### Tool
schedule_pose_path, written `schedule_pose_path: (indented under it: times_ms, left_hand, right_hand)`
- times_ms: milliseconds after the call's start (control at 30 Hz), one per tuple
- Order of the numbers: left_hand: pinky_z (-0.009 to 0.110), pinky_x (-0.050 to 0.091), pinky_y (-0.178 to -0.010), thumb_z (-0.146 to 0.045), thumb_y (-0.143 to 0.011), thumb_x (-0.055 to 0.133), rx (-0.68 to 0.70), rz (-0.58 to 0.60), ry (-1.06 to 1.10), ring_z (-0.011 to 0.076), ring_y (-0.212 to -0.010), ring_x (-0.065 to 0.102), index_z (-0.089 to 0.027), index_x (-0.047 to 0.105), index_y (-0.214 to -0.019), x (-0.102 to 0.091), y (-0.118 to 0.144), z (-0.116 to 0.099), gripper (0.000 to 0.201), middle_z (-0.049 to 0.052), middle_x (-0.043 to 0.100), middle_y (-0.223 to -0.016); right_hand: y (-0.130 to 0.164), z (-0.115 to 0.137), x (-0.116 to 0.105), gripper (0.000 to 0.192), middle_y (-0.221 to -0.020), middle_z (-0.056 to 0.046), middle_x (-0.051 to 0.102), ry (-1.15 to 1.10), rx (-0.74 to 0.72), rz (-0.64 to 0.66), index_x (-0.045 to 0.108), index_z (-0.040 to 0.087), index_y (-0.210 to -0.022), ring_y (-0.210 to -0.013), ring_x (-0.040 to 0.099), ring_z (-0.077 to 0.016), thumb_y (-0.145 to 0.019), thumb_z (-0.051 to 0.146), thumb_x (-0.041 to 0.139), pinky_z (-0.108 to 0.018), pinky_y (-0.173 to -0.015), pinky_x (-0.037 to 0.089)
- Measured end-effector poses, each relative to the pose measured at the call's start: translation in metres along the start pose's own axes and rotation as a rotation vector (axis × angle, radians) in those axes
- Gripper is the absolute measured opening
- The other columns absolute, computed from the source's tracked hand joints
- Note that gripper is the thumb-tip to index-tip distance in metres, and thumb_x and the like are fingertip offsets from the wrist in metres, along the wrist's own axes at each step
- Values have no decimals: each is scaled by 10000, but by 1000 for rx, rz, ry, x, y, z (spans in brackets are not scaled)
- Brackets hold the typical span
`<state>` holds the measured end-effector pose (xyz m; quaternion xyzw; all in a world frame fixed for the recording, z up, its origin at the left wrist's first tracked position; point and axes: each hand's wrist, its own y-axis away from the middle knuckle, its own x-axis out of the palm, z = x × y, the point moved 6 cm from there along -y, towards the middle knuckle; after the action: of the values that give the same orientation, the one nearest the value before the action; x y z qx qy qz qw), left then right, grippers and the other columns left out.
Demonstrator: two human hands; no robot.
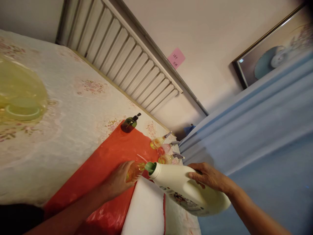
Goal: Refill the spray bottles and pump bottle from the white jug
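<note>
My right hand (210, 178) grips a large white jug (188, 192) by its upper side, tipped so its green spout (150, 167) points left. The spout sits right at the mouth of a small clear bottle with amber liquid (135, 172), which my left hand (117, 182) holds on the red plastic sheet (105, 163). A dark green pump bottle (129, 124) stands at the sheet's far edge. Three small pump bottles, one yellowish (157, 142), one pink (165, 149), one yellow-green (166, 159), lie together just beyond the spout.
A lace-patterned tablecloth (73, 107) covers the table. A translucent yellow bag or basin (19, 94) sits at the left. A white folded cloth or block (144, 209) lies under the jug. Blue fabric (256, 130) hangs at the right; a ribbed radiator (127, 55) lines the wall.
</note>
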<state>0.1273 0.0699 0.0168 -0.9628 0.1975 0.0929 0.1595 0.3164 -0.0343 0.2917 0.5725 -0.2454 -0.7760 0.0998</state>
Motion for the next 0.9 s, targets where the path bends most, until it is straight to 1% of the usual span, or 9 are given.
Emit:
schedule_pose_path:
  times_ms: [100, 233, 400, 533, 667, 800, 900]
  left_hand:
    - [475, 458, -1073, -366, -740, 711, 5, 14, 8, 316, -1256, 568, -200, 499, -1345, -1, 1, -1, 662, 147, 610, -1345]
    - [476, 459, -1069, -346, -728, 720, -9, 18, 13, 324, -1264, 561, -221, 503, -1337, -1, 1, -2, 658, 132, 610, -1352]
    - [472, 454, -1072, -378, -743, 714, -13, 1, -9, 326, -1271, 555, -231, 494, -1346, 0, 2, 1, 659, 137, 603, -1353]
    - [453, 461, -1069, -388, -737, 717, -4, -8, -5, 331, -1268, 559, -228, 513, -1344, 0, 2, 3, 660, 127, 611, -1351]
    - [478, 454, -1071, -386, -710, 734, -7, -7, 21, 351, -1268, 561, -220, 529, -1338, -1, 1, 3, 681, 143, 616, -1352]
    - [484, 443, -1080, -371, -717, 726, -5, 1, 28, 340, -1281, 549, -245, 507, -1346, 0, 1, 3, 677, 129, 609, -1364]
    - [481, 442, -1085, -363, -726, 721, -7, 3, 10, 343, -1281, 547, -212, 498, -1355, 0, 1, 2, 684, 143, 600, -1367]
  right_hand:
    - [1, 1, 0, 440, -659, 17, 521, 5, -1, -5, 593, 152, -831, -544, 501, -102, -906, 582, 536, -197, -481, 416]
    - [2, 2, -1, 443, -663, 16, 528, 1, -3, -3, 597, 156, -832, -549, 504, -102, -905, 588, 536, -197, -485, 415]
    - [0, 2, -1, 450, -653, 18, 524, 6, -3, 0, 589, 161, -827, -539, 505, -104, -905, 601, 535, -206, -489, 413]
    - [0, 2, -1, 457, -658, 18, 528, 6, -4, -1, 581, 166, -813, -540, 501, -103, -901, 612, 536, -206, -491, 411]
    - [1, 3, -1, 458, -656, 20, 521, 11, -1, 0, 596, 164, -829, -540, 498, -104, -897, 614, 539, -204, -487, 411]
    - [1, 4, -1, 470, -660, 19, 522, 16, -3, -5, 598, 161, -828, -546, 501, -102, -900, 620, 531, -200, -490, 414]
    - [0, 4, -1, 485, -663, 18, 525, 13, 0, -5, 602, 160, -831, -553, 508, -106, -887, 638, 543, -202, -493, 423]
